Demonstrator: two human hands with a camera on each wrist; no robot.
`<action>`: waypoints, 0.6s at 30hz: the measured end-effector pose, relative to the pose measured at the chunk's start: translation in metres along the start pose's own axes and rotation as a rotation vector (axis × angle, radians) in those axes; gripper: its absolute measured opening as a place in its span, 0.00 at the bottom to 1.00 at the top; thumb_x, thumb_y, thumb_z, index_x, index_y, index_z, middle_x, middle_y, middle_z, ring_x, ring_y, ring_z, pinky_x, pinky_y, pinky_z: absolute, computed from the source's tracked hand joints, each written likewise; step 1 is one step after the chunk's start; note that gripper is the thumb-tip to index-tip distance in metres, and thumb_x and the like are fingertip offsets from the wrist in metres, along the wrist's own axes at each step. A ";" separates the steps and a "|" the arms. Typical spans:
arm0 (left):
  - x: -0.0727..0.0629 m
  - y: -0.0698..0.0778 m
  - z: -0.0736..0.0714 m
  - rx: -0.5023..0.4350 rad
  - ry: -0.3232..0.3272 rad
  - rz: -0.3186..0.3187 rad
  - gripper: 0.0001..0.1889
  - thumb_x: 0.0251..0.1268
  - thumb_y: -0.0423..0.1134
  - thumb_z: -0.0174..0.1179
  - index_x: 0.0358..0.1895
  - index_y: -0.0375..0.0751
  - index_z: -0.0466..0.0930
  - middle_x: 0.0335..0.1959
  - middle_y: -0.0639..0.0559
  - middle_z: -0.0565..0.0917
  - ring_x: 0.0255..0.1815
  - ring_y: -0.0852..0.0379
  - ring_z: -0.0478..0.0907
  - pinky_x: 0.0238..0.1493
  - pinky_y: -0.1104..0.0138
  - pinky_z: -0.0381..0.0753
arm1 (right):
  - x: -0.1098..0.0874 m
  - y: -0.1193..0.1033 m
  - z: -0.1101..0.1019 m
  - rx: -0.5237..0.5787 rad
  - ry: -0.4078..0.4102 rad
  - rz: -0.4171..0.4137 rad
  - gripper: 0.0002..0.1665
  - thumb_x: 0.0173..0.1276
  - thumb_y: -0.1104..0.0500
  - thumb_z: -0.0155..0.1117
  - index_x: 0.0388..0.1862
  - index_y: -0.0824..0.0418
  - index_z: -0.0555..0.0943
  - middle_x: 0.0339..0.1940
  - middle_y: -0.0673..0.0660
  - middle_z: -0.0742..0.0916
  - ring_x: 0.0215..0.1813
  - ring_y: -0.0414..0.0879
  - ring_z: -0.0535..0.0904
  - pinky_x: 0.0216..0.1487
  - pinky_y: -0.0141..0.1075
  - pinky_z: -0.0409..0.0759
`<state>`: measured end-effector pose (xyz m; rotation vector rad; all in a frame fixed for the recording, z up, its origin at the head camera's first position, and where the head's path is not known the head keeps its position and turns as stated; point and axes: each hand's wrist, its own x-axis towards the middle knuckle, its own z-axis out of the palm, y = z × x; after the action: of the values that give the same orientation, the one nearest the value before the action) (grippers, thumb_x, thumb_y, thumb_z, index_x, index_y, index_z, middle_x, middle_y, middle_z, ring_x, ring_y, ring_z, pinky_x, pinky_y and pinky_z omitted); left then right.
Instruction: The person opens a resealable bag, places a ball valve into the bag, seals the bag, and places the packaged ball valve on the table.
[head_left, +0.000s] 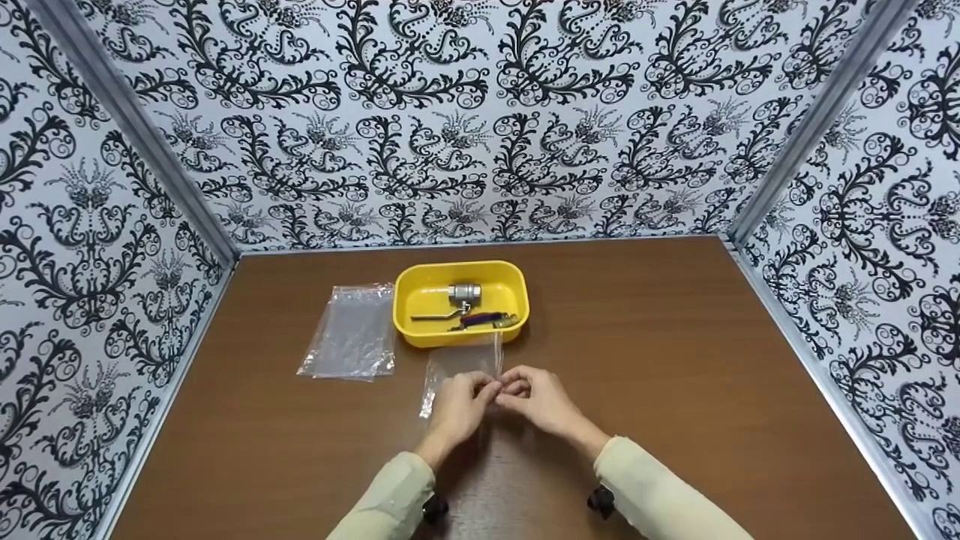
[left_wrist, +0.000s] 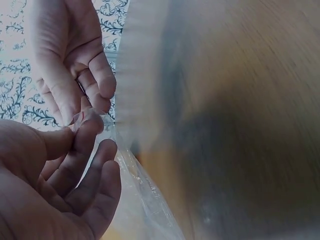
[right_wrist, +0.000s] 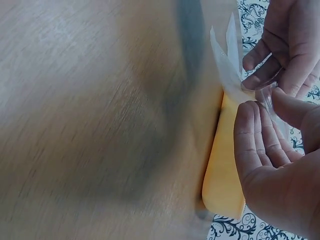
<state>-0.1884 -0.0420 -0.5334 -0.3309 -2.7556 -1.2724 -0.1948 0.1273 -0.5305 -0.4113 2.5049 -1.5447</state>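
Observation:
A clear plastic zip bag (head_left: 459, 361) hangs between both hands, just in front of the yellow bin. My left hand (head_left: 457, 409) pinches the bag's edge between thumb and index finger, the other fingers loosely bent. Right beside it, my right hand (head_left: 547, 403) pinches the same edge, its fingertips meeting those of the left. In the left wrist view, the bag's film (left_wrist: 150, 195) trails below the left fingers. The right wrist view shows the pinched film (right_wrist: 267, 97) between the right thumb and fingers. Nothing shows inside the bag.
Behind the hands stands a yellow bin (head_left: 427, 340). It holds a metal ball valve (head_left: 465, 292) with a lever and a smaller valve with a dark purple handle (head_left: 484, 319). Left of it, several clear bags (head_left: 352, 330) lie stacked on the brown table (head_left: 660, 337). Patterned walls enclose three sides.

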 end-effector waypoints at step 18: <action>-0.004 0.001 0.008 -0.020 -0.017 -0.026 0.05 0.57 0.35 0.63 0.31 0.47 0.77 0.22 0.60 0.78 0.22 0.67 0.70 0.26 0.73 0.69 | 0.002 0.004 0.006 -0.027 -0.030 -0.009 0.14 0.57 0.70 0.60 0.44 0.67 0.82 0.33 0.59 0.88 0.34 0.43 0.83 0.33 0.27 0.79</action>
<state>-0.1842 -0.0363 -0.5386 -0.3091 -2.7717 -1.3100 -0.1951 0.1234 -0.5371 -0.4465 2.5073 -1.4972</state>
